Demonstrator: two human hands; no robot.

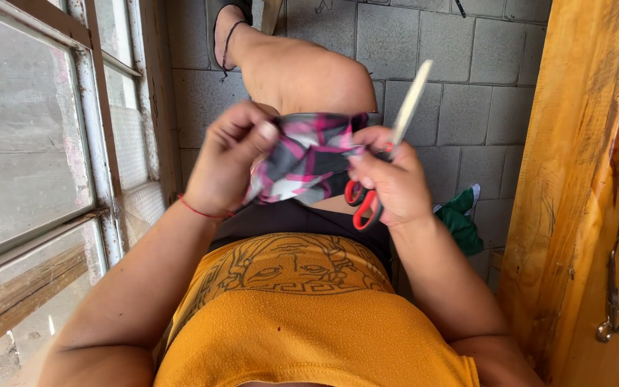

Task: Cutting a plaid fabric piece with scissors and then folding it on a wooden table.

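Observation:
A small piece of plaid cloth (308,154), pink, grey and white, is held up between both hands over my lap. My left hand (227,158) pinches its left edge with closed fingers; a thin red thread circles that wrist. My right hand (390,183) grips the cloth's right edge and also holds a pair of scissors (388,140) with red handles. The blades point up and to the right, away from the cloth, and look closed. My bent knee (309,79) rises just behind the cloth.
A metal-framed window (44,158) fills the left side. A wooden table edge (574,179) runs down the right, with metal clips hanging at its side. Green cloth (460,218) lies on the grey tiled floor (467,64). My sandalled foot (229,32) rests farther off.

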